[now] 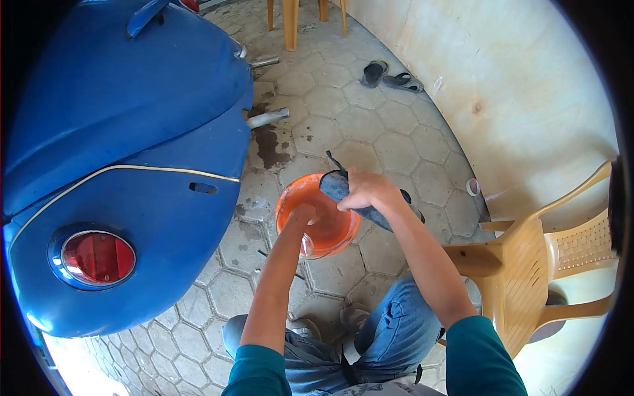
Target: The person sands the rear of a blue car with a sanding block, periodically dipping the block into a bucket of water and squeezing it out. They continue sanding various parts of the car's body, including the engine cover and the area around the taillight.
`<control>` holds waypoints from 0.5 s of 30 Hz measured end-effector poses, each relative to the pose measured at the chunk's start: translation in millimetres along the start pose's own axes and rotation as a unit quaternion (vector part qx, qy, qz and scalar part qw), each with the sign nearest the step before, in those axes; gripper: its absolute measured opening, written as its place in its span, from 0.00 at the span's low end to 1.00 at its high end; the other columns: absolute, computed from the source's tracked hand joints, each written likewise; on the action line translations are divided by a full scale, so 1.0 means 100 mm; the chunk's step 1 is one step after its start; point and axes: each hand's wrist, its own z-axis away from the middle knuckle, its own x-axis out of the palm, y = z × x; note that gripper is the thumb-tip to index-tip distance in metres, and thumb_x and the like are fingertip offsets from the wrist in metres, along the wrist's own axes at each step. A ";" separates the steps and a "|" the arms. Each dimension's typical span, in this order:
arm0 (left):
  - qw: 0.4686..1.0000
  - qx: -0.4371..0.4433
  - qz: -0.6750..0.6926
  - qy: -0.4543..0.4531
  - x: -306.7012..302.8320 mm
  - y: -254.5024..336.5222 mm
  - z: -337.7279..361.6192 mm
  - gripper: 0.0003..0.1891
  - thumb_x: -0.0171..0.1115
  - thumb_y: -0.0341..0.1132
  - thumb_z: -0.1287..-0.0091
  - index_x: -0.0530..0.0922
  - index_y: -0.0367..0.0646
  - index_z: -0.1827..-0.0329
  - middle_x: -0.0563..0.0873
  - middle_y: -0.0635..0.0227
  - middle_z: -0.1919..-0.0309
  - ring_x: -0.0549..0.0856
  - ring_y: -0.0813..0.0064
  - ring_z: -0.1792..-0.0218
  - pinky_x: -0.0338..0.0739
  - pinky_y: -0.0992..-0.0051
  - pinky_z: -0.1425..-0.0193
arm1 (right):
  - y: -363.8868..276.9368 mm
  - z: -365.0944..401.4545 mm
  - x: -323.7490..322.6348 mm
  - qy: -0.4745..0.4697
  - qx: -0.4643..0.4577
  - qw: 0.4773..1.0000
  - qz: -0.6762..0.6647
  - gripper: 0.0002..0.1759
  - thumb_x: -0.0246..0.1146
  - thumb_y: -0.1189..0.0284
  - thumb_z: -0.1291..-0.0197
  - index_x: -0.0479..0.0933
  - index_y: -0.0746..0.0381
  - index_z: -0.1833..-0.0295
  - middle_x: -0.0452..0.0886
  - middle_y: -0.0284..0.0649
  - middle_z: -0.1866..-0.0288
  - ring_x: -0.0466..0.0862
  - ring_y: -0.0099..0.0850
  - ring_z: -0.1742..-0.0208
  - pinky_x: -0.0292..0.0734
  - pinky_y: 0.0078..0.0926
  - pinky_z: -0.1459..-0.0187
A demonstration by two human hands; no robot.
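Observation:
My right hand [370, 191] is closed around a dark blue-grey sandal [335, 186], held tilted over the right rim of an orange bucket [351, 239]. A black strap sticks up from the sandal's far end, and its near end shows beyond my wrist. My left hand [306, 214] reaches down into the bucket, which looks to hold reddish, cloudy water. Most of that hand's fingers are hidden, so whether they grip anything does not show. A small clear, shiny object [306, 245] lies by the bucket's near inner wall.
A blue car [165, 119] with a red tail light [99, 257] and exhaust pipes [267, 119] stands at left. On the right are a tan plastic chair [515, 277] and a pale wall [502, 86]. Dark slippers [374, 74] lie farther off on the hexagonal paving [360, 123].

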 end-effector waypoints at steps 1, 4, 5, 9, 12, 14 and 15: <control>0.999 0.019 -0.037 -0.005 -0.04 0.06 0.12 0.15 0.65 0.37 0.31 0.90 0.42 0.46 0.90 0.53 0.43 0.88 0.56 0.39 0.82 0.59 0.35 | 0.05 0.04 0.00 -0.009 -0.009 1.000 -0.009 0.63 0.71 0.51 0.58 0.56 0.72 0.18 0.85 0.55 0.39 0.87 0.47 0.41 0.84 0.41 0.45; 0.997 0.027 0.022 -0.067 -0.24 0.18 0.44 0.14 0.67 0.36 0.33 0.90 0.41 0.48 0.89 0.54 0.41 0.88 0.56 0.39 0.82 0.60 0.35 | 0.14 0.10 -0.01 -0.025 -0.021 0.999 -0.011 0.63 0.71 0.51 0.58 0.55 0.72 0.18 0.86 0.54 0.40 0.87 0.47 0.41 0.85 0.41 0.45; 0.981 -0.003 0.148 -0.123 -0.29 0.16 0.41 0.14 0.68 0.37 0.33 0.90 0.41 0.48 0.89 0.55 0.41 0.88 0.56 0.38 0.82 0.59 0.35 | 0.13 0.07 -0.01 -0.024 -0.011 1.000 -0.002 0.64 0.71 0.51 0.58 0.55 0.72 0.18 0.86 0.54 0.40 0.87 0.47 0.41 0.85 0.41 0.45; 0.979 0.176 -0.055 0.082 -0.48 0.03 0.54 0.14 0.70 0.40 0.33 0.89 0.41 0.50 0.91 0.53 0.46 0.89 0.51 0.44 0.84 0.56 0.40 | 0.19 -0.09 0.08 -0.021 0.022 0.999 -0.015 0.54 0.76 0.54 0.60 0.67 0.64 0.26 0.87 0.47 0.39 0.89 0.43 0.41 0.85 0.42 0.44; 0.928 0.203 -0.028 0.310 -0.96 0.29 1.54 0.13 0.68 0.38 0.32 0.89 0.39 0.51 0.91 0.48 0.56 0.91 0.48 0.52 0.84 0.54 0.45 | 0.16 -0.10 0.07 -0.020 0.011 0.999 -0.026 0.54 0.76 0.55 0.61 0.67 0.64 0.26 0.87 0.46 0.40 0.89 0.43 0.41 0.85 0.42 0.44; 0.960 0.125 -0.004 0.252 -1.11 0.43 2.07 0.12 0.67 0.38 0.31 0.88 0.38 0.55 0.91 0.47 0.59 0.91 0.47 0.55 0.84 0.52 0.47 | 0.15 -0.04 0.08 -0.021 0.003 0.999 -0.026 0.54 0.76 0.56 0.62 0.67 0.64 0.26 0.87 0.46 0.40 0.89 0.43 0.41 0.85 0.42 0.44; 0.971 0.084 0.009 0.224 -1.09 0.43 2.23 0.12 0.66 0.38 0.31 0.87 0.37 0.56 0.91 0.47 0.60 0.91 0.46 0.56 0.84 0.50 0.48 | 0.13 -0.02 0.07 -0.021 -0.002 1.000 -0.023 0.54 0.76 0.56 0.62 0.67 0.64 0.26 0.87 0.46 0.40 0.89 0.43 0.41 0.85 0.41 0.44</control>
